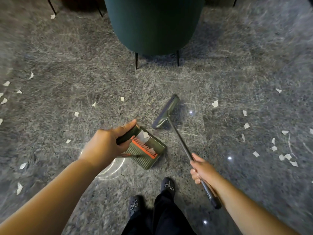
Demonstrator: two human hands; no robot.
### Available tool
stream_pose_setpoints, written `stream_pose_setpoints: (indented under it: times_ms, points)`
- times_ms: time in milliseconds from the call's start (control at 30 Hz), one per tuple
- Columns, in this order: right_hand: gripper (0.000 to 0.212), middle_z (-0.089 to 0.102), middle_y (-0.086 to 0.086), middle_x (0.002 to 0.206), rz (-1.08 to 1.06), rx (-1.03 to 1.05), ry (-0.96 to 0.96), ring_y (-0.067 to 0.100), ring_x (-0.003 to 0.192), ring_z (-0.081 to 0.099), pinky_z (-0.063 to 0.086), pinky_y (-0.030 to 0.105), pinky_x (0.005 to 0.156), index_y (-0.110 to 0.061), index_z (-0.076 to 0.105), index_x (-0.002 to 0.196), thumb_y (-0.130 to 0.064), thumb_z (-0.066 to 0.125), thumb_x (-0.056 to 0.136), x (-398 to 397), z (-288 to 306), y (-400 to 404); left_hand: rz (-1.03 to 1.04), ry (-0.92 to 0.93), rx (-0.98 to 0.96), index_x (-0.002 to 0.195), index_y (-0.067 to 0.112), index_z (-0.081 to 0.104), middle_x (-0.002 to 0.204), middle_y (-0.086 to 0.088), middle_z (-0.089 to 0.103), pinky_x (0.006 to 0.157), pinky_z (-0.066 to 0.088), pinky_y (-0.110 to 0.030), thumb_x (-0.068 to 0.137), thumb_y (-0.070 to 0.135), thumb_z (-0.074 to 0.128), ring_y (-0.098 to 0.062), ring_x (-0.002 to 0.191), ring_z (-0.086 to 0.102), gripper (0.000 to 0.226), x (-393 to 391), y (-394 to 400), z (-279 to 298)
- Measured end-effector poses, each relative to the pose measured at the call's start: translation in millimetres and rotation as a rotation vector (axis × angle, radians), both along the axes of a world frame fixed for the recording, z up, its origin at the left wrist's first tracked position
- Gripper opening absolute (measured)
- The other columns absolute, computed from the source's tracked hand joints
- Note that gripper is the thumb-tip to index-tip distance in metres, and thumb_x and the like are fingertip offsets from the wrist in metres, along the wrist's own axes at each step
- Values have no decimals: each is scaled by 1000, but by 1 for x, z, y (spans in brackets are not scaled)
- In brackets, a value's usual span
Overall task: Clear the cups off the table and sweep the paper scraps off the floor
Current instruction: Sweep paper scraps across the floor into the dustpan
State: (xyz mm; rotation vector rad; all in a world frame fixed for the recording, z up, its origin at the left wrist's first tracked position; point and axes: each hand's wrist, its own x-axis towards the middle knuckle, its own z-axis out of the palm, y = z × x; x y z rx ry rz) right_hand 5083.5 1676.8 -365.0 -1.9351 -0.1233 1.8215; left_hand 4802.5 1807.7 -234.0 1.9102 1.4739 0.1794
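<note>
**Sweeping stage: dustpan and broom held over a scrap-strewn floor**

The left hand [108, 143] is closed around the handle of the dustpan [145, 150], thumb lying along the top. The pan sits low, just in front of the person's shoes [167, 185], and a few pale scraps already lie inside it, next to its orange comb [144, 147]. Whether the pan's edge touches the floor [169, 82] cannot be told. The right hand [201, 170] is clenched on the shaft of the broom [166, 112], partway along its length. The shaft runs up and to the left from that hand, and the broom head lies crosswise at its far end, just beyond the pan's upper right corner.

The paper scraps [215, 103] remain in two loose groups, one far to the left and one to the right, with a few more scattered between the left group and the pan. The right-hand group lies outward from the broom hand, well apart from the pan. The broom head stands between that group and the pan, so a stroke would likely have to start beyond those scraps and pull leftward. No cups or table are in view. A green chair [154, 26] stands ahead.
</note>
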Motion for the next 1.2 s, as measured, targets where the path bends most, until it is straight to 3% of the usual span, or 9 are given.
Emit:
stream_pose_setpoints:
  times_ms: [67,200,500,700,800,933,1033,1100,1200]
  points:
    - [52,36,0,50,51,3,-32,7,33,31,29,18,32,-30,27,150,-11,40,102,1,-9,25,3,22,-6,109,80,34,74,10,65,69,56,-35,84,27,72,-11,67,62,69,-3,2,-1]
    - [53,38,3,55,152,-38,-94,9,34,33,30,19,32,-29,23,151,-12,36,103,-11,-26,56,-2,11,-17,111,75,35,78,13,66,61,50,-20,86,26,70,-10,68,61,65,0,6,1]
    - [51,32,1,51,121,-92,32,6,32,28,24,14,32,-28,28,149,-12,40,102,-32,-6,-14,54,-43,-22,122,59,45,69,26,62,54,39,-2,85,20,71,14,62,56,60,-19,-6,4]
    - [51,30,1,49,123,-31,16,6,32,27,24,12,33,-31,28,148,-10,38,102,-39,13,-22,99,-61,92,122,51,48,66,39,55,58,38,-1,80,11,76,14,58,52,65,-56,-32,22]
    - [52,38,2,50,229,7,-100,7,33,30,27,15,33,-30,28,149,-11,41,101,-40,19,-7,126,-36,125,123,51,51,68,41,55,59,36,1,78,11,78,12,57,52,66,-81,-43,27]
    - [54,42,5,56,427,29,-227,11,39,34,29,18,35,-27,26,150,-11,41,101,-46,25,24,171,0,148,115,75,41,72,17,66,61,39,-3,76,18,80,-1,63,57,80,-114,-51,26]
    - [55,46,7,62,591,27,-345,15,45,39,31,21,37,-25,28,150,-10,37,97,-56,25,49,232,19,152,104,85,34,75,13,70,59,39,-2,76,16,80,4,58,54,88,-131,-56,26]
    - [56,52,7,65,705,42,-415,16,48,45,35,23,39,-23,31,149,-9,37,95,-65,24,61,249,35,134,101,85,36,66,25,64,57,38,1,75,15,80,12,54,52,87,-137,-60,28]
    - [51,62,10,77,863,33,-508,19,53,54,44,26,46,-13,41,143,-7,41,93,-83,15,74,272,45,93,113,62,47,59,31,60,57,33,5,76,10,79,21,51,47,72,-147,-68,28]
